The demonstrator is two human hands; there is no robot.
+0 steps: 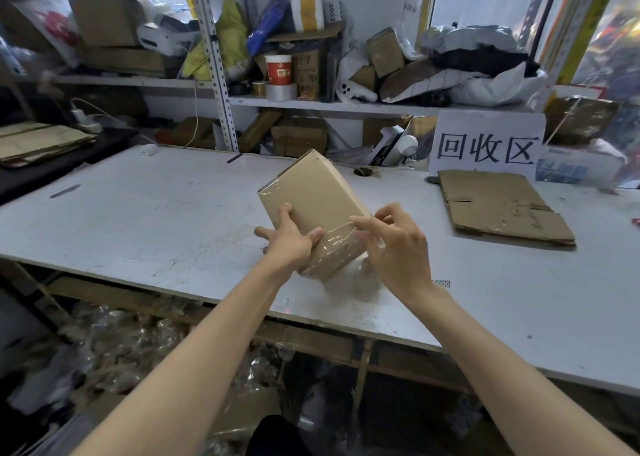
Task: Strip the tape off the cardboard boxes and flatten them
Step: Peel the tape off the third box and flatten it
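1. Cluttered packing room; white scuffed desk (138, 213) runs across the view, with a metal shelf (311, 104) behind it stuffed with boxes, bags and parcels.
2. Cardboard box (311, 192) at desk centre, closed and tilted, far end raised and near end low by the desk surface; can't tell if it touches.
3. Clear tape (337, 237) wraps the box's near end, wrinkled, with thin strands stretched off toward the right; another band crosses the upper left edge.
4. Left hand (289, 241) grips the box's near left side, thumb lying on the top face, one finger stretched up along the face, the rest spread below.
5. Right hand (398, 244) at the box's right edge, fingers curled, pinching the stretched tape strands.
6. Flattened cardboard (498, 206) lies flat on the desk's right side, well apart from the box.
7. White sign (486, 144) with large black characters stands just behind that flattened piece.
8. Red paper cup (278, 69) sits on a silver tape roll (280, 92) on the shelf.
9. Stack of flat cardboard sheets (41, 140) on a dark surface at far left.
10. Crumpled clear plastic pile (121, 344) on the floor under the desk.
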